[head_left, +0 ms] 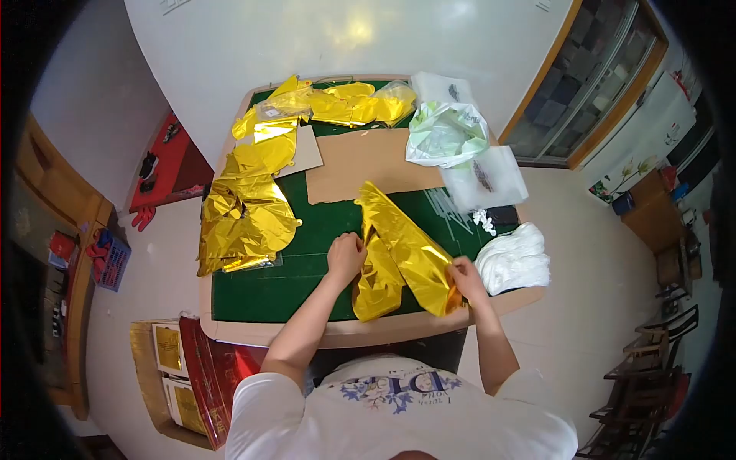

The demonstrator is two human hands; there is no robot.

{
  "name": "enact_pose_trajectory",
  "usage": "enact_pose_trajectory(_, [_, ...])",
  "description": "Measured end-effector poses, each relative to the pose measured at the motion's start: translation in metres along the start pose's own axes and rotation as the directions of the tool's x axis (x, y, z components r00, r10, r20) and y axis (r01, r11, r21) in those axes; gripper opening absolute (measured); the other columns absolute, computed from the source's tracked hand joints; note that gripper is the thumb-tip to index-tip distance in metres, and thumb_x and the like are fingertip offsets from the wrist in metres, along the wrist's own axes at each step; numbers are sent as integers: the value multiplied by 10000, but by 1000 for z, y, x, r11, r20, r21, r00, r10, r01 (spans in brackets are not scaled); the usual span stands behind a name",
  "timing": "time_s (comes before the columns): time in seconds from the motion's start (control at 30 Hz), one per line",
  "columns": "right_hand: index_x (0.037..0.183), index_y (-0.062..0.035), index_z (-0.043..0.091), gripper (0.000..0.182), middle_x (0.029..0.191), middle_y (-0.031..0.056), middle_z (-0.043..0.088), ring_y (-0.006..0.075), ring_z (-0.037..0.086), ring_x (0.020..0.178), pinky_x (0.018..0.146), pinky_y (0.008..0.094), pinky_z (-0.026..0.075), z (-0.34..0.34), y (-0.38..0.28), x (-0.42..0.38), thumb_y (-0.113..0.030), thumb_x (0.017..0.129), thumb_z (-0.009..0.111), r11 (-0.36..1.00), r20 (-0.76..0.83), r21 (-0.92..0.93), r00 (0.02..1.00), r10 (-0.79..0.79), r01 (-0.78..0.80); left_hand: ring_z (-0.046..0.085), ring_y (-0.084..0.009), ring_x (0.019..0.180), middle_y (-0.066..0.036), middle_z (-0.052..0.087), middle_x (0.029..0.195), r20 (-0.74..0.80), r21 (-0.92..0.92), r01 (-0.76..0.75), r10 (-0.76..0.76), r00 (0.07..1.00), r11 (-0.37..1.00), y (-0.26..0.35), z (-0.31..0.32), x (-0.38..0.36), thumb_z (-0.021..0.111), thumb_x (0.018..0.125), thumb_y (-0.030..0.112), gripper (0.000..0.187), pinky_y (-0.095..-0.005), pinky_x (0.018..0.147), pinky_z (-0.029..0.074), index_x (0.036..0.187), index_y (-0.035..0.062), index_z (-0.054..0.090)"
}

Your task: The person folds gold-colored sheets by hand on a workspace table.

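Note:
A folded piece of shiny gold foil (410, 257) lies near the front of the green table top (322, 295), between my hands. My left hand (346, 257) is closed on the foil's left edge. At its lower right corner, my right hand (466, 282) pinches the foil. More gold foil pieces (249, 207) are heaped on the table's left side, and others (345, 103) lie along the back edge. Behind the foil between my hands is a flat brown cardboard sheet (368, 162).
At the right stand an open whitish-green plastic bag (447, 134), clear plastic packets (491, 178), a black item (503, 216), small white pieces (483, 221) and a bundle of white string (515, 261). A cardboard box (146, 360) sits on the floor at the lower left.

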State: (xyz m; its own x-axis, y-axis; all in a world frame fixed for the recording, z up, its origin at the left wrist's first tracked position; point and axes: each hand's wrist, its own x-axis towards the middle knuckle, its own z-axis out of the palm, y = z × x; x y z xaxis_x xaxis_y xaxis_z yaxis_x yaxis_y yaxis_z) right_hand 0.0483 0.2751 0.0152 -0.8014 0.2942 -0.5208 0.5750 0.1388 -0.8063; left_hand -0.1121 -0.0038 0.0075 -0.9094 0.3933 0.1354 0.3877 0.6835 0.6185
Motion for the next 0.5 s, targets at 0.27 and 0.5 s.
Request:
enact_pose_trajectory(0.27, [1129,-40,553,468,1035,171,570,336,553,969,845,411,447,59,-49,-24,-195,734,752,441,-45,-718,596,-801,539,599,-258,624,-114,571,669,-105,-346,81,-125,987,935,0,-28,4,632,793,43,130,-341,600,473,788,18,504])
enact_pose_trajectory(0.5, [830,-36,606,136,754,75,588,270,577,718,665,366,457,72,-23,30,-159,830,666,550,-124,-661,649,-751,510,509,-98,665,-7,525,748,-199,-585,80,-239,950,807,-41,-26,14,630,794,-24,156,-234,617,445,893,47,532])
